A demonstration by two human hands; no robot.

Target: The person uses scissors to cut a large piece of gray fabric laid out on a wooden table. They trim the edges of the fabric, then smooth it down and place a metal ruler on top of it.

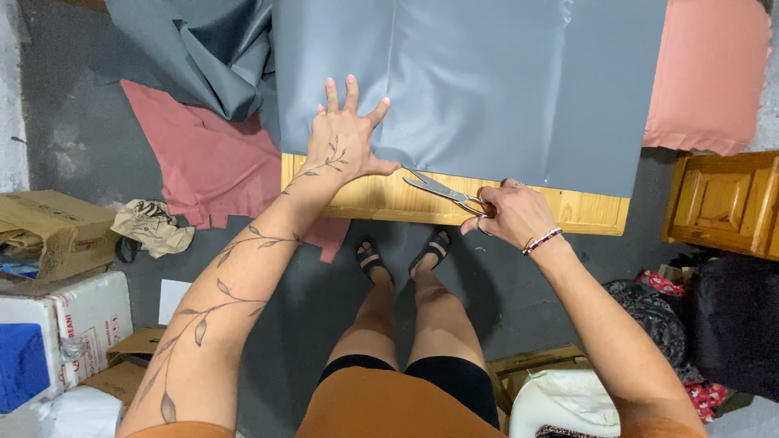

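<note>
My left hand (345, 134) lies flat with fingers spread on a sheet of grey fabric (503, 81), pressing its near edge onto a wooden table (592, 211). Just to the right, my right hand (513, 215) grips silver scissors (442, 192) by the handles. Their blades are slightly parted and point left toward the fabric's near edge, close to my left thumb. A beaded bracelet circles my right wrist.
Pink-red fabric (203, 162) hangs off the table's left side, more grey cloth (203, 49) is bunched at the back left, and a pink piece (710, 73) lies at the right. Cardboard boxes (57, 227) stand on the floor at left, a wooden cabinet (726, 203) at right.
</note>
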